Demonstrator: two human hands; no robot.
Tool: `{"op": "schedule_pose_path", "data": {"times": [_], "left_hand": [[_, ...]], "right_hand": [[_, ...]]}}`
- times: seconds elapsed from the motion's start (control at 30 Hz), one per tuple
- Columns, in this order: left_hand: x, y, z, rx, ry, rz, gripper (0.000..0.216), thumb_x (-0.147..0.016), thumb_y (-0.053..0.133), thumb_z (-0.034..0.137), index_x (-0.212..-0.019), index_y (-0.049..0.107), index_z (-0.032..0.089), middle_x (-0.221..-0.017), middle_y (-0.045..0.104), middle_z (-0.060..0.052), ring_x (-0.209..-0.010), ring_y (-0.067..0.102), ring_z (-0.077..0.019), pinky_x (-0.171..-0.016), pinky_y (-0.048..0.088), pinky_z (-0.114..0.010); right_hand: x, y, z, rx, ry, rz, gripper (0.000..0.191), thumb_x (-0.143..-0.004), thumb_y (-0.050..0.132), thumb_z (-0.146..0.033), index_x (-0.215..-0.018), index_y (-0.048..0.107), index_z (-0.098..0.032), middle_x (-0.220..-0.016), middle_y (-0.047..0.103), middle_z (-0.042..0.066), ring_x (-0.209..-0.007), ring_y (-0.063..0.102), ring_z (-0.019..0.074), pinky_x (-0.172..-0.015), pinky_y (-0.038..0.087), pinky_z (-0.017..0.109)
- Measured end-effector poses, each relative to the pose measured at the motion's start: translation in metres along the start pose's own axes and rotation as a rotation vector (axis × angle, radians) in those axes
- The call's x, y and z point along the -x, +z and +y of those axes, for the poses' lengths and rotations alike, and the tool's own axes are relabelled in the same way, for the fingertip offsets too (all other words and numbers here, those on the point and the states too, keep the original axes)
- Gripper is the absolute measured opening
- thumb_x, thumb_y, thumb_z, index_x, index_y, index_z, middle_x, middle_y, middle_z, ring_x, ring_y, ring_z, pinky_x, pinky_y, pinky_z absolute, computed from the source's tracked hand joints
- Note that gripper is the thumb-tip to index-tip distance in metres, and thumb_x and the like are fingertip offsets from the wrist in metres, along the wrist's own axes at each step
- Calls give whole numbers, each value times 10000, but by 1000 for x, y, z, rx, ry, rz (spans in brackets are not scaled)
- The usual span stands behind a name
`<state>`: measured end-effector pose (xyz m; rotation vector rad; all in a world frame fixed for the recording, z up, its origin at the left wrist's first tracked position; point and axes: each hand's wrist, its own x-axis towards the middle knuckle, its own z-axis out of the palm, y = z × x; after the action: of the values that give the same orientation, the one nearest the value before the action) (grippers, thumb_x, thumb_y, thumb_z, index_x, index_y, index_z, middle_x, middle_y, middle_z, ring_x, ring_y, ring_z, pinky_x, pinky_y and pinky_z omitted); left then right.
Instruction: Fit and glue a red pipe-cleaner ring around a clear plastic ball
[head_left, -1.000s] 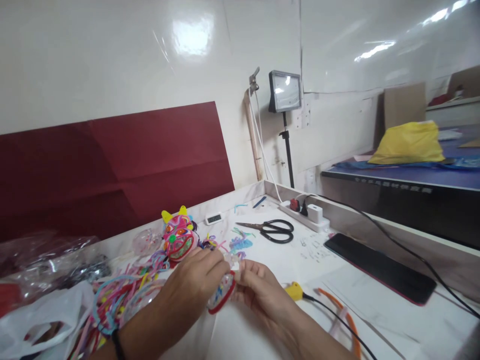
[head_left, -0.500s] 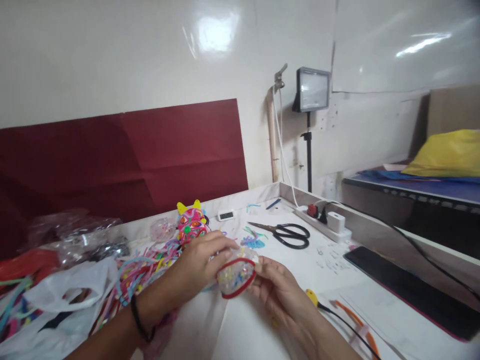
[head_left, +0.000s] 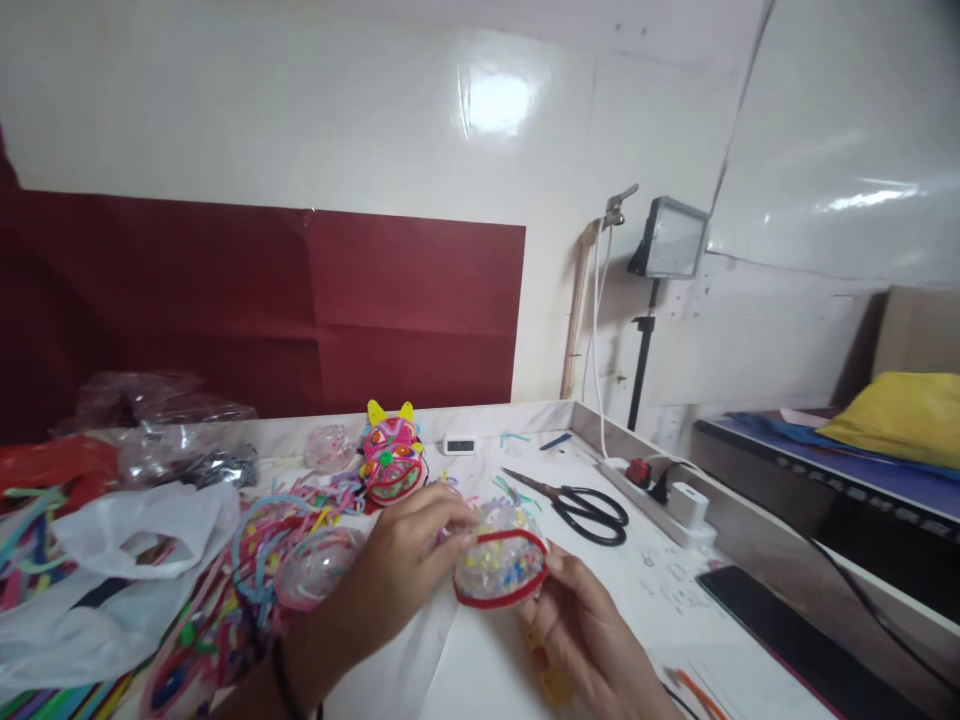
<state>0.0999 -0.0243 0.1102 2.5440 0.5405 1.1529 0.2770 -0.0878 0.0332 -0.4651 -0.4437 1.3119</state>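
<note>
A clear plastic shell, edged with red pipe cleaner and with bits of colour showing through it, sits between my two hands above the white table. My right hand pinches its right edge, thumb on the rim and fingers beneath. At the upper left edge, the thumb and fingers of my left hand close on it; their tips are partly hidden. Behind my left hand stands a pink animal-face figure with yellow ears. A second clear shell lies beside my left forearm among colourful pipe cleaners.
Black-handled scissors lie beyond my right hand. A power strip and a dark phone-like slab are at the right. White plastic bags crowd the left. Near the back edge sits a small digital display.
The view has shifted and tilted, so the scene sits lower and further right. Both hands keep hold of the shell, whose red rim now appears wider and flatter.
</note>
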Motion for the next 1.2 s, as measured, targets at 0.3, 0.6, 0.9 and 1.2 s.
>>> {"op": "schedule_pose_path", "data": {"times": [0.3,0.6,0.9,1.2], "left_hand": [[6,15,-6,-27,6,29,199,-796,580,23,-847,674,191,-811,703,-9,-772,671,-150,-692,518,-236],[11,19,-11,-117,124,101,190,-838,551,53,-846,664,207,-818,715,1,-795,671,-145,-745,528,-236],[13,21,-13,-172,177,115,190,-866,526,75,-827,652,210,-792,715,11,-781,662,-151,-717,521,-246],[13,19,-13,-175,234,140,222,-914,466,125,-821,643,221,-772,716,13,-751,670,-140,-712,527,-231]], "right_hand": [[0,-2,3,24,-6,-79,167,-654,819,-191,-770,712,-137,-767,703,36,-671,630,151,-796,539,345],[-1,-1,3,48,-7,-74,202,-647,821,-199,-801,709,-132,-782,705,47,-666,633,153,-792,543,344],[-1,-1,3,58,-14,-94,198,-658,813,-229,-790,700,-136,-742,692,43,-645,629,155,-790,535,348],[-5,-5,7,71,-37,-91,178,-652,792,-252,-714,663,-146,-649,640,19,-621,616,158,-756,537,350]]}}
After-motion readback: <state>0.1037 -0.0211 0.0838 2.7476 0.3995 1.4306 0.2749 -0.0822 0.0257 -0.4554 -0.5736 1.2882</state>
